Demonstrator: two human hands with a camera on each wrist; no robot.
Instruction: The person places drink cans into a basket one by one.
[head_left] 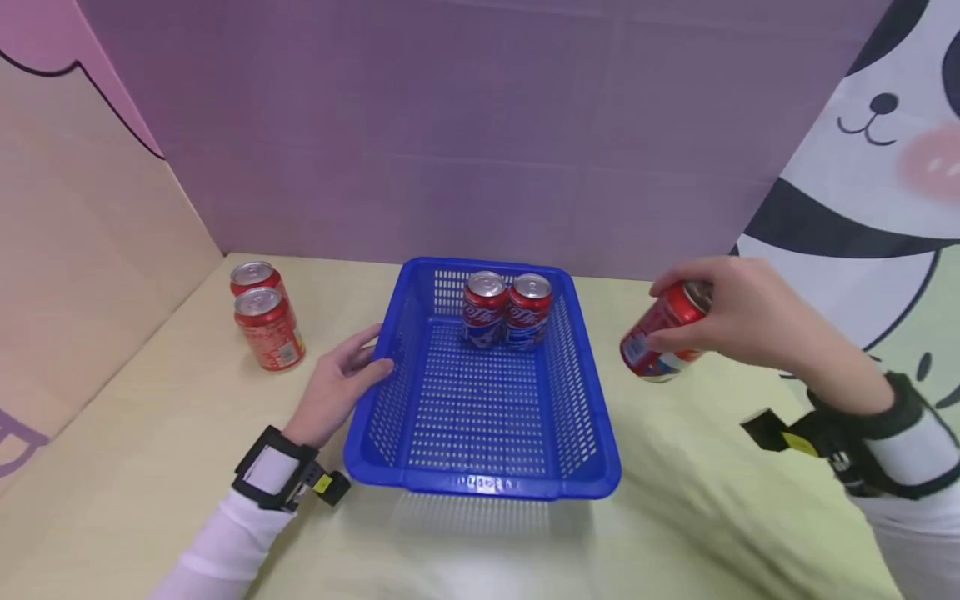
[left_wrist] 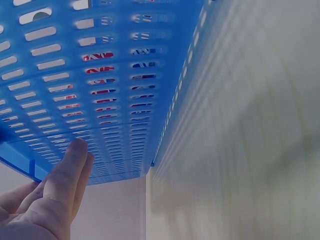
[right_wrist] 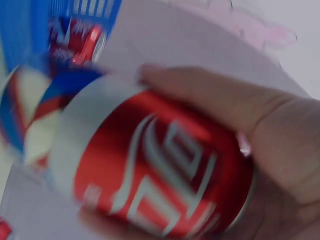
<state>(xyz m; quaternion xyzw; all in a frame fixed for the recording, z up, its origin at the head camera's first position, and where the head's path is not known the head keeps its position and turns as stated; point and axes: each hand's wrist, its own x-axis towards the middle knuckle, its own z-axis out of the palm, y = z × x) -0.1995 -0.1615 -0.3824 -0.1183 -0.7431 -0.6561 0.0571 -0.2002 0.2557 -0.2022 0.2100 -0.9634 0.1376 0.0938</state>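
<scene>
My right hand (head_left: 727, 308) grips a red soda can (head_left: 660, 337) to the right of the basket. The can is tilted, its top toward the palm; the right wrist view shows its white lettering and a blue and white lower part, somewhat blurred. My left hand (head_left: 341, 383) holds the left side of a blue plastic basket (head_left: 480, 485), thumb over the rim. In the left wrist view its fingers (left_wrist: 70, 165) lie along the outside of the slotted wall. Two red and blue cans, a left one (head_left: 483, 308) and a right one (head_left: 528, 310), stand side by side at the basket's far end.
Two more red cans, a front one (head_left: 272, 332) and one behind it (head_left: 257, 273), stand on the pale yellow table (head_left: 180, 400) left of the basket. A purple wall panel (head_left: 480, 133) rises behind the table, and a panda-printed panel (head_left: 847, 208) flanks the right side.
</scene>
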